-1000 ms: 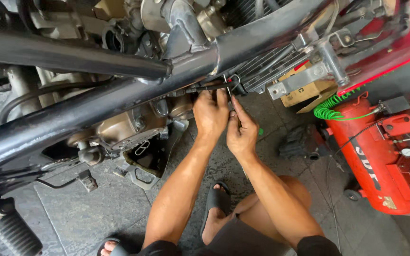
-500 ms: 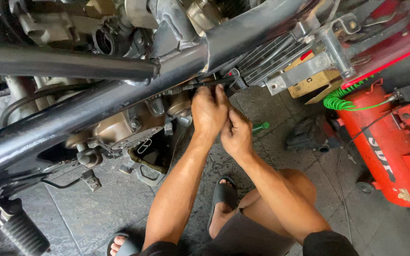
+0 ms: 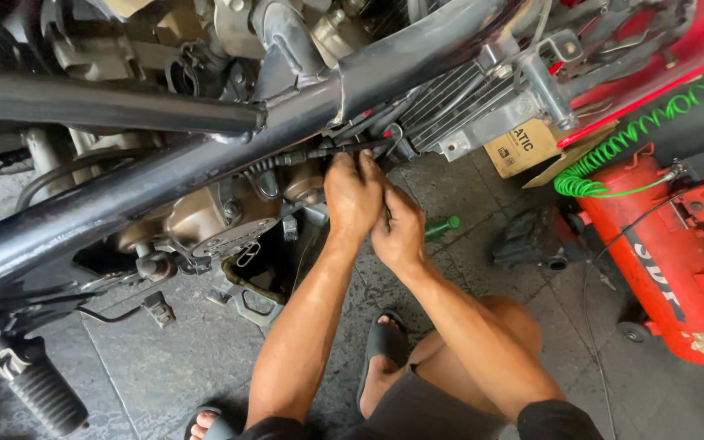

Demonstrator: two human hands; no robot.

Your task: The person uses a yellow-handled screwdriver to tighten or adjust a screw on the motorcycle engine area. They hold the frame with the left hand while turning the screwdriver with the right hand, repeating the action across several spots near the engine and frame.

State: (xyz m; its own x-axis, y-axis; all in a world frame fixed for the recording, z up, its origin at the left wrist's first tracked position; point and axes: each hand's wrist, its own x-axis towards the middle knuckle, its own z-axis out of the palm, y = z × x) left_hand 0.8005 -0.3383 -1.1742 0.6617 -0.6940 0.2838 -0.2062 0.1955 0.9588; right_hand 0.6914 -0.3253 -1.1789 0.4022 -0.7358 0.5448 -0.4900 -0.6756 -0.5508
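Fingers of my left hand [image 3: 354,195] are pressed together, pinching the thin black cable with its ribbed rubber boot [image 3: 319,153] just under the thick black steel frame tube [image 3: 205,163]. My right hand [image 3: 401,228] sits touching the left, at its four o'clock, fingers curled in; I cannot tell whether it grips anything, since the left hand covers its tips.

From the left hand the cable lies at twelve o'clock, right at the fingertips. Its long axis runs roughly nine to three o'clock, rising slightly toward the finned grey metal engine block [image 3: 458,102] at two o'clock. The left hand is the nearer of the two.

Outward at eight o'clock sits the bronze-coloured rounded engine cover [image 3: 205,220]. At four o'clock a small green bottle [image 3: 442,226] lies on the grey tiled floor [image 3: 165,358]. At two o'clock a tan cardboard box [image 3: 523,147] with dark lettering rests beneath the fins. Beyond it, at three o'clock, a coiled green air hose [image 3: 605,175] leads to a red cylindrical compressor tank [image 3: 662,261] bearing large white letters and a small pale square label near its lower end.
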